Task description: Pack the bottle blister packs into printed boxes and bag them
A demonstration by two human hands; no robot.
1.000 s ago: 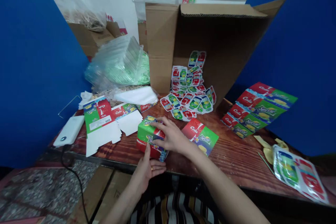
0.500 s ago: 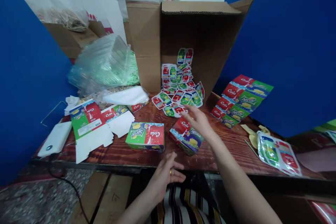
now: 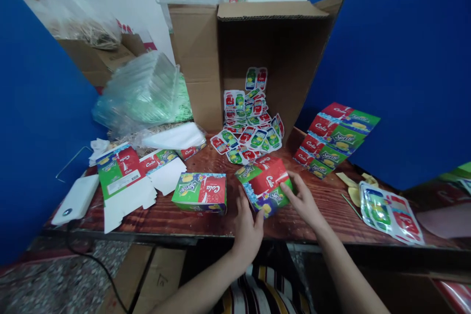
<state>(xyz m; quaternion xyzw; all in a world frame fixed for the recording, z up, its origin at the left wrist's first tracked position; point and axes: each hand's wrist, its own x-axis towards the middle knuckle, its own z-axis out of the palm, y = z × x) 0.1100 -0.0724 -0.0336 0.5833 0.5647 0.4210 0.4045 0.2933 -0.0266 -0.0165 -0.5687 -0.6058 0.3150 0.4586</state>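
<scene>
Between my two hands is a small printed carton [image 3: 265, 184] with Cola and Sprite artwork, tilted at the front of the wooden table. My left hand [image 3: 247, 228] is closed on its near left corner, thumb along the front. On its right side, my right hand [image 3: 300, 198] grips it with fingers and thumb. A second Cola and Sprite carton [image 3: 200, 193] stands just to the left, apart from my hands. Behind the held carton, a pile of Cola and Sprite sachets [image 3: 250, 127] spills out of a large cardboard box [image 3: 198, 59] lying on its side.
Four-high stacked cartons [image 3: 333, 140] is avoided as a count; several stand stacked at right. Flattened cartons [image 3: 123, 176] and a white device [image 3: 75, 201] with a cable lie left. Clear plastic trays [image 3: 143, 88] sit behind them. Larger sachets [image 3: 390, 213] lie at right.
Both hands have come onto the carton, the right moving down from above it and the left moving up. The carton has been turned and tilted, showing more of its red face.
</scene>
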